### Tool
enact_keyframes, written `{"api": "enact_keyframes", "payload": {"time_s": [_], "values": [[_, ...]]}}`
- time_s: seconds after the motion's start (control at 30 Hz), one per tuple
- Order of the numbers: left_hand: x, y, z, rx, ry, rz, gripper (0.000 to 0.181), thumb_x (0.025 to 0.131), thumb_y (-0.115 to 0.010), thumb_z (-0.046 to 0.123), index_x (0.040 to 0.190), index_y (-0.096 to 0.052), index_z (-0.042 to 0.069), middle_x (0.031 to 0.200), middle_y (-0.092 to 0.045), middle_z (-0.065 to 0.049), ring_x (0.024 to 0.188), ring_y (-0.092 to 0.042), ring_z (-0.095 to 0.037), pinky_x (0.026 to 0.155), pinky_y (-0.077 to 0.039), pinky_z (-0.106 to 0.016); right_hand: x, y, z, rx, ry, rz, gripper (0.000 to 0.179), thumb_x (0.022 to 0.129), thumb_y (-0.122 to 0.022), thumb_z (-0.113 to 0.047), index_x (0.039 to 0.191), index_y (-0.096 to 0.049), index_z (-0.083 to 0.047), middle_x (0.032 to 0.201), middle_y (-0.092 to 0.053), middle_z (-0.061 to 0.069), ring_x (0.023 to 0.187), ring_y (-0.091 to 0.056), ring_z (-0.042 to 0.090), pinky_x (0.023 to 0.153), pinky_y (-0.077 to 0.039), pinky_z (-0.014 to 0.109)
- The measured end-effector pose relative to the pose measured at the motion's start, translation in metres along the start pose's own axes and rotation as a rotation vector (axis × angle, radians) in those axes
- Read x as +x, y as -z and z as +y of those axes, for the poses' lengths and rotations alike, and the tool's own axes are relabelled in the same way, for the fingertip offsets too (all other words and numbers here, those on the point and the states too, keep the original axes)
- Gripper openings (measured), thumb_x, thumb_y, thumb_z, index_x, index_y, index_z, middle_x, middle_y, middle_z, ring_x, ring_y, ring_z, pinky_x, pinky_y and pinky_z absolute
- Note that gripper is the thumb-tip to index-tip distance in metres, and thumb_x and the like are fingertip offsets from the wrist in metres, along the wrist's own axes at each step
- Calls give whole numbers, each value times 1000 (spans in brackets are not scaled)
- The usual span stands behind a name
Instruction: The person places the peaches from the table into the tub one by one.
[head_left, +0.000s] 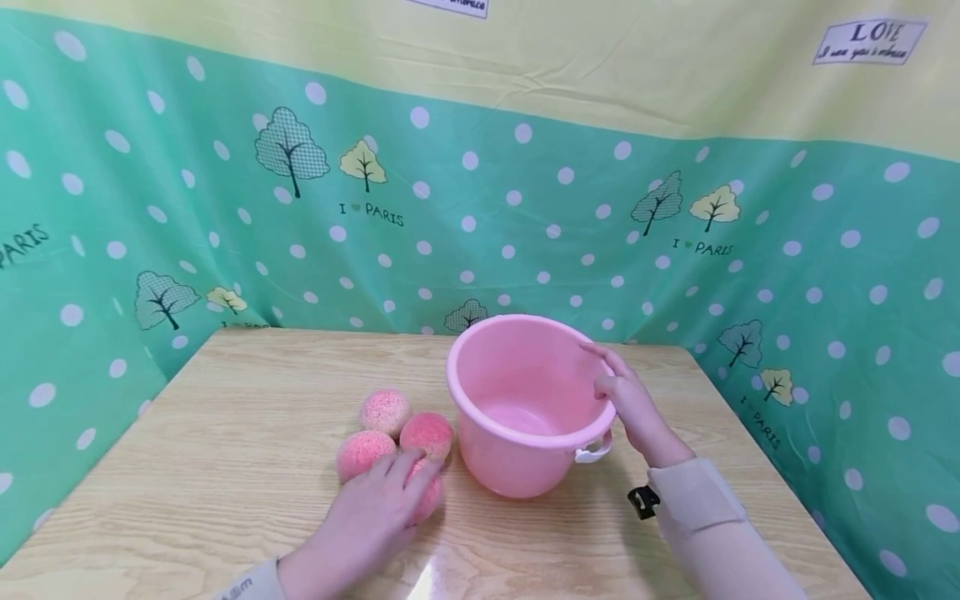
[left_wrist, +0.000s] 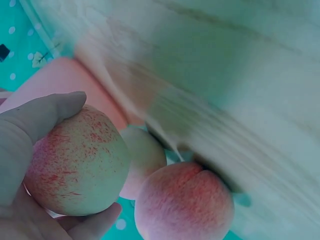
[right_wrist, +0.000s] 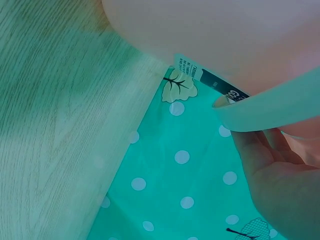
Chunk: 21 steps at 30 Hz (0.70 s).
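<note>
My left hand holds a peach, pale with red streaks, its thumb and fingers curled round the fruit in the left wrist view. Close by on the table lie three more pink peaches, among them one at the back, one at the left and one next to the bucket. The pink bucket stands upright to their right, and its visible inside holds nothing. My right hand grips the bucket's right rim, with the thumb inside; the right wrist view shows fingers under the rim band.
The wooden table is bounded at the back and sides by a green dotted cloth. A white handle end juts from the bucket's right side. A small black device sits by my right wrist.
</note>
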<state>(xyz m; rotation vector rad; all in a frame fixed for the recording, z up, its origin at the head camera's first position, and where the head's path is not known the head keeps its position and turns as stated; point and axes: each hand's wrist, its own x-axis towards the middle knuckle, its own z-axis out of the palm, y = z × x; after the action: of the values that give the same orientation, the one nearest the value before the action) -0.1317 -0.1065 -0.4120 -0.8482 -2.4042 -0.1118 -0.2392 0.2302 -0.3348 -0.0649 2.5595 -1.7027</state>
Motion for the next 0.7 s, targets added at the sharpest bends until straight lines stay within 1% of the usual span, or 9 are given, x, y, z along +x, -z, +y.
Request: {"api": "enact_keyframes", "payload": {"time_s": [0.07,0.1,0.23,0.33,0.47,0.57,0.7], "values": [[1,2,-1,-1,-1,-12,62,69,-83,25,125,-60,12,112,-61,-6,93,-61,-22,68,-55,-34,0,0,0,-1,8,0,74,81,-41,0,153,-34,-15,153,-34,19,89,-58,27,65,-44,25],[2,3,-1,0,-3,-17,63,69,-83,25,126,-60,11,113,-61,-6,93,-61,-22,68,-55,-34,0,1,0,1,5,3,74,81,-41,0,153,-35,-15,153,-35,18,88,-58,27,65,-44,25],[4,6,-3,10,-13,-26,68,68,-85,29,128,-59,11,114,-61,-7,90,-60,-21,65,-54,-32,0,1,0,8,11,0,74,81,-41,1,153,-34,-15,154,-33,18,98,-57,31,65,-44,25],[6,7,-3,14,-25,-15,67,69,-85,29,128,-59,12,112,-61,-6,85,-58,-20,61,-51,-30,0,1,0,10,7,4,74,81,-41,0,153,-35,-16,154,-34,18,101,-56,35,65,-44,25],[9,9,-4,14,-40,12,63,69,-83,26,127,-60,12,108,-60,-4,79,-56,-18,57,-48,-27,-1,1,0,16,-2,4,73,82,-41,1,153,-35,-16,155,-33,17,111,-52,36,67,-45,24],[11,12,-4,20,-47,18,63,69,-83,25,126,-60,12,107,-61,-4,79,-57,-18,54,-47,-26,-1,0,0,21,-2,-1,73,82,-41,1,153,-34,-15,157,-30,17,121,-47,36,68,-46,24],[14,18,-6,34,-41,-9,64,68,-84,28,126,-59,15,109,-60,-4,81,-59,-20,49,-45,-25,-1,0,0,19,-2,-4,73,83,-41,0,154,-33,-16,158,-29,17,122,-46,36,70,-46,24]]}}
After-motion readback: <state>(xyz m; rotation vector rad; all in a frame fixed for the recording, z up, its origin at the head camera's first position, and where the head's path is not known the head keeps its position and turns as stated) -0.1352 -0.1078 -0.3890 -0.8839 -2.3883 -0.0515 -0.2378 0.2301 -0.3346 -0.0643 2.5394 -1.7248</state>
